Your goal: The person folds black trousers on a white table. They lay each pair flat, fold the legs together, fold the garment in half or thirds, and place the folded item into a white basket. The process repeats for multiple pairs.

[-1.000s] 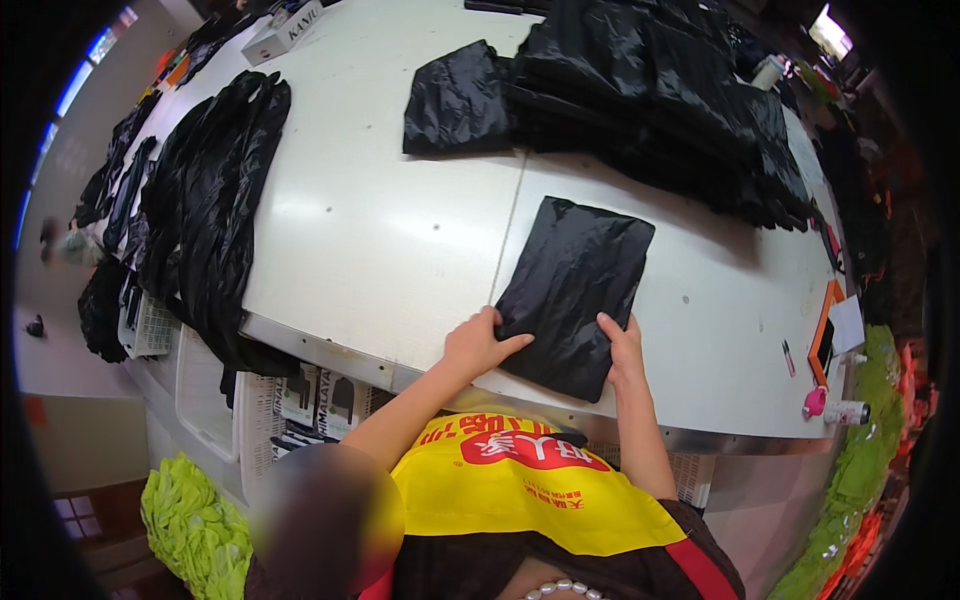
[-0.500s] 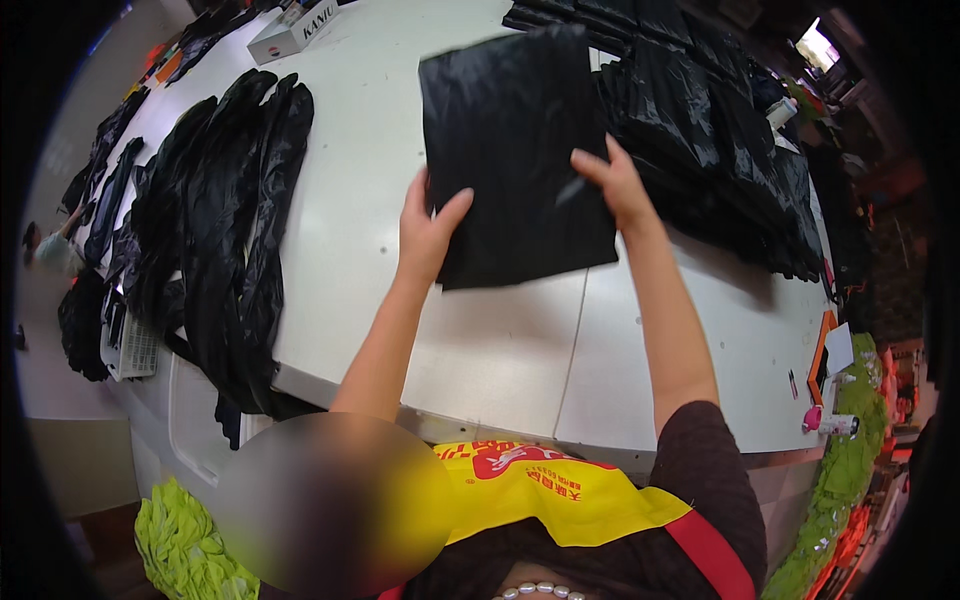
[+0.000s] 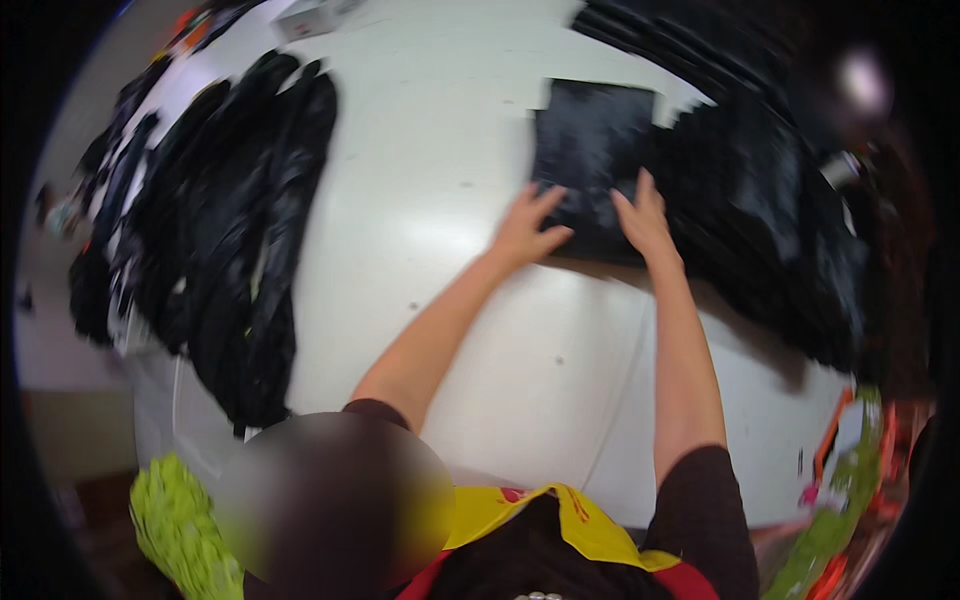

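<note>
A wide white table [image 3: 430, 200] fills most of the view, seen from above by a person leaning over it with both arms stretched forward. Along the table's left side lies a long row of black folded items [image 3: 230, 240], overlapping one another and trailing over the near edge. On the right side sits a bigger, darker heap of black bags [image 3: 780, 220], blurred, running from the far edge toward the near right corner.

Between them, at the heap's left edge, a flat black plastic bag [image 3: 592, 150] lies on the table, roughly square and smoothed out. The left hand [image 3: 528, 228] rests on its near left corner, fingers spread and flat. The right hand [image 3: 642, 215] presses its near right edge, fingers likewise splayed, gripping nothing. Judging by this, the bag is being laid against the heap, with the placing nearly done; the left row suggests much sorted work already lies there.

Near the right rim, small orange and green objects [image 3: 845, 440] sit blurred. Nothing blocks the hands.
</note>
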`<action>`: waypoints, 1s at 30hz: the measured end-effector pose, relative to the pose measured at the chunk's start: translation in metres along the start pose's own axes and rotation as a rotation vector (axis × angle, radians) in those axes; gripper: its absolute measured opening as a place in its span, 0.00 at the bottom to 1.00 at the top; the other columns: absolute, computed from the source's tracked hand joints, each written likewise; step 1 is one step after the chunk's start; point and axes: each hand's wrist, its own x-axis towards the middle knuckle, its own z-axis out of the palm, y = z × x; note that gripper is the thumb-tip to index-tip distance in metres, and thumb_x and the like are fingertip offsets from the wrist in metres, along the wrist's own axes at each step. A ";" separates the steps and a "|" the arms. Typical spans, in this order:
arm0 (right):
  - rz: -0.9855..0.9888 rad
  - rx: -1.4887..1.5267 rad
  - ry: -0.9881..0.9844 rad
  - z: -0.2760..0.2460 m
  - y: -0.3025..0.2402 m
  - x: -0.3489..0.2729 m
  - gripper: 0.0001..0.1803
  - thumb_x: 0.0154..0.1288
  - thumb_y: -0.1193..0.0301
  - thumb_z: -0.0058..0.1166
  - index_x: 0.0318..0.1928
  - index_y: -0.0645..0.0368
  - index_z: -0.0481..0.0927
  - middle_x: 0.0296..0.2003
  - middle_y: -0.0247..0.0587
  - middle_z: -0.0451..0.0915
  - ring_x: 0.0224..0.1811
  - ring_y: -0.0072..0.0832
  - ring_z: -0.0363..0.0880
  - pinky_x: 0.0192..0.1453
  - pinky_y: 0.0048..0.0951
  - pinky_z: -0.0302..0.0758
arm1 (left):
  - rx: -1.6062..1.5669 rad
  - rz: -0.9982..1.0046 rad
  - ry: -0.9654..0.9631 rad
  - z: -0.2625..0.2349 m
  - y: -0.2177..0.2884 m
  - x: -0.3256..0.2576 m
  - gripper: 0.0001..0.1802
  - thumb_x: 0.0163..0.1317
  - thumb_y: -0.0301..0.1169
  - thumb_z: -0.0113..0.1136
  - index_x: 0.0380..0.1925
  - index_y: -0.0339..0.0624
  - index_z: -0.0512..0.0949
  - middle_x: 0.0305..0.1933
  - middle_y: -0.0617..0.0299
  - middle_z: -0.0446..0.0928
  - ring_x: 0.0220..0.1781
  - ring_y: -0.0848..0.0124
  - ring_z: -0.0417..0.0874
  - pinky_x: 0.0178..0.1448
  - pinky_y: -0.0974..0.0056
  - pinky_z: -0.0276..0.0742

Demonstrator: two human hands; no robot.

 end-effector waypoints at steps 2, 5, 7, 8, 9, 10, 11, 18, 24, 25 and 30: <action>0.186 0.063 -0.050 0.010 0.004 -0.012 0.37 0.62 0.55 0.47 0.66 0.59 0.51 0.52 0.72 0.67 0.53 0.63 0.69 0.60 0.46 0.65 | 0.082 0.091 -0.052 0.003 0.004 0.009 0.34 0.48 0.40 0.65 0.59 0.53 0.69 0.64 0.35 0.58 0.67 0.45 0.59 0.67 0.56 0.59; 0.289 -0.042 0.064 0.026 0.014 -0.011 0.37 0.65 0.53 0.43 0.67 0.59 0.48 0.54 0.74 0.64 0.56 0.62 0.65 0.60 0.46 0.64 | 0.015 0.140 -0.073 -0.004 -0.006 0.034 0.33 0.47 0.38 0.66 0.58 0.56 0.70 0.66 0.41 0.56 0.68 0.48 0.58 0.67 0.56 0.60; 0.331 -0.083 0.041 0.033 0.008 -0.003 0.37 0.65 0.52 0.42 0.67 0.59 0.48 0.56 0.73 0.62 0.57 0.61 0.65 0.60 0.47 0.64 | 0.050 0.250 -0.041 -0.015 -0.018 0.047 0.33 0.47 0.38 0.66 0.58 0.57 0.70 0.67 0.42 0.54 0.67 0.48 0.58 0.66 0.56 0.60; 0.367 -0.120 -0.003 0.029 0.000 -0.001 0.37 0.65 0.52 0.42 0.67 0.59 0.48 0.57 0.72 0.61 0.57 0.61 0.65 0.60 0.47 0.65 | 0.130 0.347 0.033 -0.019 -0.022 0.048 0.35 0.47 0.41 0.68 0.58 0.55 0.69 0.66 0.43 0.55 0.67 0.47 0.58 0.65 0.55 0.62; 0.400 -0.328 -0.059 0.020 -0.021 -0.002 0.37 0.65 0.51 0.41 0.67 0.58 0.49 0.60 0.68 0.59 0.58 0.59 0.65 0.59 0.48 0.65 | 0.210 0.334 0.060 -0.030 -0.020 0.044 0.36 0.46 0.43 0.68 0.58 0.54 0.69 0.66 0.43 0.56 0.67 0.48 0.58 0.65 0.53 0.62; 0.363 -0.464 -0.057 0.010 -0.047 -0.007 0.36 0.65 0.50 0.41 0.66 0.58 0.53 0.62 0.62 0.58 0.61 0.55 0.64 0.59 0.48 0.66 | 0.286 0.318 0.084 -0.042 -0.017 0.038 0.37 0.46 0.46 0.68 0.59 0.52 0.68 0.65 0.43 0.57 0.67 0.48 0.58 0.64 0.51 0.61; 0.226 -0.486 0.069 0.006 -0.057 -0.012 0.35 0.65 0.49 0.41 0.66 0.58 0.55 0.63 0.60 0.58 0.62 0.53 0.62 0.59 0.47 0.65 | 0.363 0.266 0.137 -0.055 -0.019 0.032 0.39 0.45 0.48 0.68 0.59 0.51 0.67 0.65 0.43 0.58 0.68 0.49 0.58 0.65 0.48 0.59; -0.225 -0.578 0.099 0.031 -0.051 -0.050 0.34 0.65 0.51 0.44 0.63 0.62 0.61 0.64 0.55 0.59 0.68 0.49 0.52 0.67 0.51 0.51 | 1.339 -0.631 0.385 -0.271 -0.065 -0.066 0.44 0.47 0.43 0.66 0.63 0.50 0.56 0.61 0.49 0.63 0.64 0.51 0.62 0.57 0.38 0.62; -0.212 0.546 -0.297 0.049 -0.120 -0.149 0.27 0.66 0.62 0.50 0.60 0.64 0.65 0.58 0.54 0.68 0.64 0.36 0.63 0.64 0.33 0.61 | 0.543 -0.620 0.320 -0.286 -0.046 -0.174 0.27 0.54 0.30 0.52 0.56 0.40 0.65 0.39 0.35 0.76 0.42 0.42 0.77 0.46 0.50 0.72; -0.025 0.744 -0.495 0.055 -0.118 -0.165 0.29 0.66 0.58 0.49 0.62 0.62 0.64 0.60 0.50 0.67 0.63 0.32 0.64 0.60 0.31 0.64 | 0.342 -0.625 0.290 -0.260 -0.002 -0.178 0.26 0.53 0.27 0.53 0.55 0.36 0.67 0.49 0.37 0.73 0.52 0.44 0.74 0.55 0.53 0.69; 0.746 1.568 -0.807 0.062 -0.132 -0.210 0.37 0.61 0.44 0.49 0.59 0.62 0.68 0.53 0.45 0.74 0.51 0.37 0.75 0.55 0.36 0.72 | 0.004 -0.154 -0.625 -0.138 0.178 -0.284 0.23 0.57 0.33 0.53 0.53 0.37 0.70 0.48 0.42 0.75 0.51 0.49 0.76 0.55 0.55 0.71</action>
